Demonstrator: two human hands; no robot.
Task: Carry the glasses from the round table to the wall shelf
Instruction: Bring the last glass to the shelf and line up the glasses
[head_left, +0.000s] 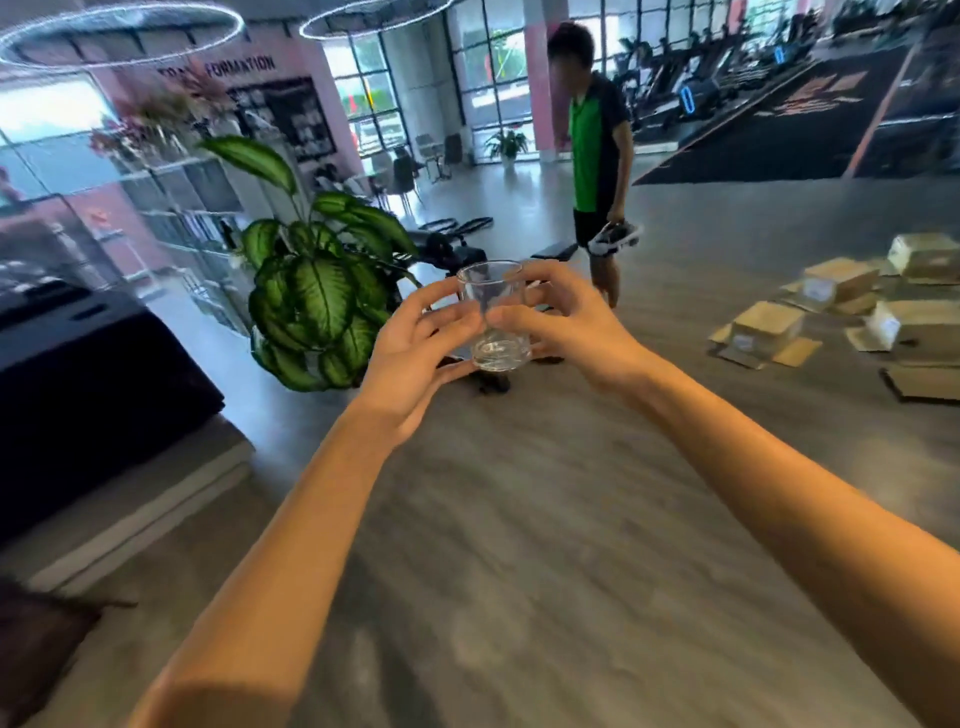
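Both hands are cradling an upright clear glass (nothing visible inside), left hand fingers and right hand fingers curling against its opposite sides.

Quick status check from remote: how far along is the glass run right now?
Done: one clear glass is off the table and upright. In hand: the left hand and right hand share the grip on it, out over open floor, with a leafy plant and a bystander ahead. Left: setting it on the wall shelf, which I cannot pick out here. Other glasses and the round table are out of view.
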